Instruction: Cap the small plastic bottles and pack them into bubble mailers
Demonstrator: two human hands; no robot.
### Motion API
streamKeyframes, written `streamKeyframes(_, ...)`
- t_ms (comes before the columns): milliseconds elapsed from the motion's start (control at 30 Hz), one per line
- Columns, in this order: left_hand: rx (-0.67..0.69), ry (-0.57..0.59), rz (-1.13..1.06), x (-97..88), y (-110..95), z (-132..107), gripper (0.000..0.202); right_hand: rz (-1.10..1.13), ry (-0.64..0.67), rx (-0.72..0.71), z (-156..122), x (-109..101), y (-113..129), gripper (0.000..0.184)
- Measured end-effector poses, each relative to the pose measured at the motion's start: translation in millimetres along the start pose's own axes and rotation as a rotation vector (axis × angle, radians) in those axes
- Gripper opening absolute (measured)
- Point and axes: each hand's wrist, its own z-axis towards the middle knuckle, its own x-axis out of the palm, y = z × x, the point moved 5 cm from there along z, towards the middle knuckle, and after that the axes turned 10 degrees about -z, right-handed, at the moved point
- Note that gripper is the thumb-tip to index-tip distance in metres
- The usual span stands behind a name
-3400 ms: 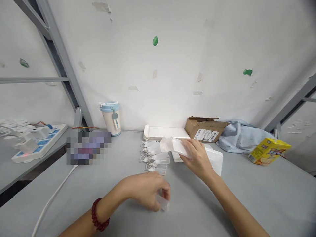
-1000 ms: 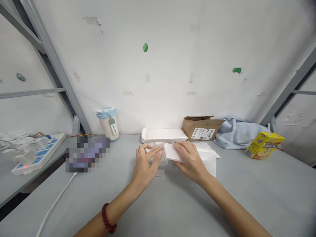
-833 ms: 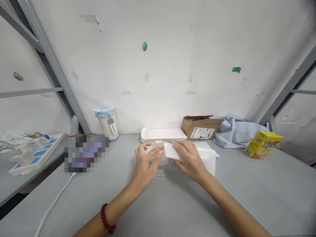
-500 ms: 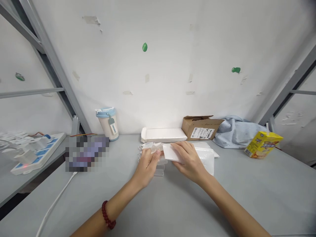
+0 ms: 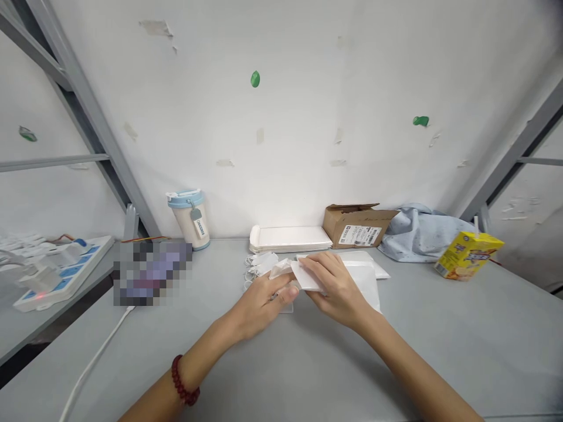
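Note:
Between my two hands is a small white box (image 5: 307, 278), held a little above the grey table. My right hand (image 5: 336, 287) is closed around it from the right. My left hand (image 5: 266, 302) is at its left end, thumb and fingers pinched on a crinkled translucent wrapper (image 5: 281, 268) that meets the box's end. Whether the wrapper goes inside the box is hidden by my fingers. Behind my left hand lie several white cable bundles (image 5: 259, 266). A clear flat piece (image 5: 288, 308) shows below its thumb. White plastic bags (image 5: 365, 281) lie behind and beside my right hand.
At the wall are a stack of white flat boxes (image 5: 290, 237), an open cardboard box (image 5: 358, 225) and a light-blue cloth (image 5: 426, 234). A yellow drink carton (image 5: 468, 256) stands right. To the left are a tumbler (image 5: 190, 221), a pixelated item (image 5: 153, 274) with a cable, and a power strip (image 5: 65, 275).
My left hand has shifted slightly down and turned flatter, its fingers moving to the right against the box's end. My right hand stays nearly in place with the box. The view has tilted slightly.

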Motion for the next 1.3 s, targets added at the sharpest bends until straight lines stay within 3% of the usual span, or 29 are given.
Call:
streamKeyframes(67, -0.034, 0.056, 0.018, 0.9, 3, -1, 0.029, 0.012, 0.008, -0.005, 0, 0, 1, 0.045)
streamKeyframes(233, -0.111, 0.213, -0.064, 7.0, 9, -4, 0.044, 0.034, 0.028, -0.022, 0, -1, 2, 0.047)
streamKeyframes(367, -0.068, 0.105, -0.001, 6.8, 8, -3, 0.027, 0.066, 0.057, -0.022, 0, -1, 2, 0.047)
streamKeyframes(533, -0.016, 0.054, -0.007, 6.8, 6, -3, 0.040, 0.043, 0.101, -0.021, 0, 1, 5, 0.046)
streamKeyframes(800, -0.114, -0.036, -0.075, 1.8, 15, -3, 0.058, -0.203, -0.080, -0.021, 2, -5, 7, 0.048)
streamKeyframes(967, -0.086, -0.134, -0.026, -1.8, 18, -2, 0.044, -0.331, -0.022, 0.022, 1, 4, 6, 0.055)
streamKeyframes(1133, -0.029, -0.314, 0.031, -11.2, 17, -1, 0.026, -0.376, 0.006, 0.070, -1, 12, 2, 0.055)
streamKeyframes(1300, 0.097, -0.414, 0.117, -16.1, 9, -4, 0.028, -0.346, 0.032, 0.031, -1, 15, 6, 0.068)
